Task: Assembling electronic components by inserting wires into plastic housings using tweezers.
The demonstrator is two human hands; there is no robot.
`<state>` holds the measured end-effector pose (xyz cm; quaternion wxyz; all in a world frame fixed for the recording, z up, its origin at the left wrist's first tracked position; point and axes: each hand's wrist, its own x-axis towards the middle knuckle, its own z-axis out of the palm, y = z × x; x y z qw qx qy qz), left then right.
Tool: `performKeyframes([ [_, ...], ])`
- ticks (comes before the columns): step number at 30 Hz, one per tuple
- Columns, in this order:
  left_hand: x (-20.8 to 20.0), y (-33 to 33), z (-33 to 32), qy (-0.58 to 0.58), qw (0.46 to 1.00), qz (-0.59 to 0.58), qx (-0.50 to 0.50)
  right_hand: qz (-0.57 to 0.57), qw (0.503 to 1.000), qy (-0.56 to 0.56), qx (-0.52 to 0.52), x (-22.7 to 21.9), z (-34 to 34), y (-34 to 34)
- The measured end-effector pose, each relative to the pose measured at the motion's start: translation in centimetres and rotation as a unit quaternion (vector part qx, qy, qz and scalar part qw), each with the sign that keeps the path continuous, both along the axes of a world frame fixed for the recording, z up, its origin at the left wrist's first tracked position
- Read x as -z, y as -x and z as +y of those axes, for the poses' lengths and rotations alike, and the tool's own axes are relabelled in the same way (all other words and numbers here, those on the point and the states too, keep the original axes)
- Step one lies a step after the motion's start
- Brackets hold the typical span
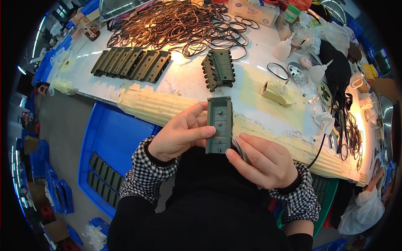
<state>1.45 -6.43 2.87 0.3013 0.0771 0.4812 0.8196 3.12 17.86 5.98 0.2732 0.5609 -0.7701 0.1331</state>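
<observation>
My left hand (178,136) grips an oblong green plastic part (220,121), thumb on its inner face and fingers behind. The part is held upright above the table's near edge, its open hollow side showing a column of small round studs. At its lower right edge, my right hand (266,161) pinches a thin, flat greyish piece (242,151) between thumb and fingers. That piece is mostly hidden by the fingers, so its kind cannot be made out. Just beyond my hands stands a small pile of similar green parts with knobbed sides (218,69).
A row of green parts (132,63) lies on the table at the left. Behind sprawls a heap of dark bands (180,25). A cream block (277,93) and bottles (281,50) occupy the right. Below the left edge, a blue bin (121,121) holds dark green strips (102,178).
</observation>
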Motion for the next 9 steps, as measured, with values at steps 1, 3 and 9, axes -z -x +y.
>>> performKeyframes([
  [1,-0.7,0.4,-0.7,0.005,1.000,0.007,-0.029,-0.004,1.000,0.023,0.018,-0.1,0.1,0.0],
  [3,-1.5,1.4,-3.2,0.031,0.993,0.043,-0.110,-0.016,0.996,0.071,0.050,-0.1,0.5,-0.2],
  [9,-0.4,6.8,-12.6,-0.186,0.977,-0.001,-0.106,-0.059,0.989,0.087,0.101,0.2,1.5,-0.4],
])
